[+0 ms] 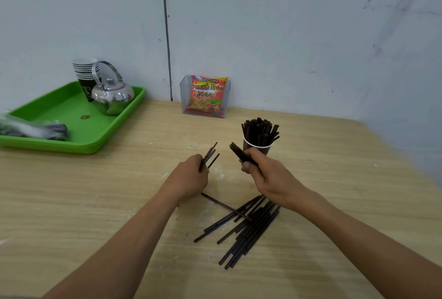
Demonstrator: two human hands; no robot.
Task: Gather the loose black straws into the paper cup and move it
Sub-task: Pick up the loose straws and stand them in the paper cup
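1. At far left, the green tray (71, 117) holds a steel kettle (112, 97) and a stack of paper cups (83, 71); leave these alone.
2. Your left hand (189, 179) is closed around a few black straws (210, 155), their free ends fanning up and to the right.
3. Your right hand (265, 174) grips a tighter bundle of straws (239, 152), its long axis leaning up and to the left.
4. The paper cup (257, 149) stands upright just behind your right hand, already packed with straws. It is the nearer target for that hand, so the right bundle likely goes in first, tipped upright.
5. The loose pile (248, 227) lies on the wooden table (334, 191) below your right wrist, running from lower left to upper right, with one straw lying across the rest. Much gathering remains.
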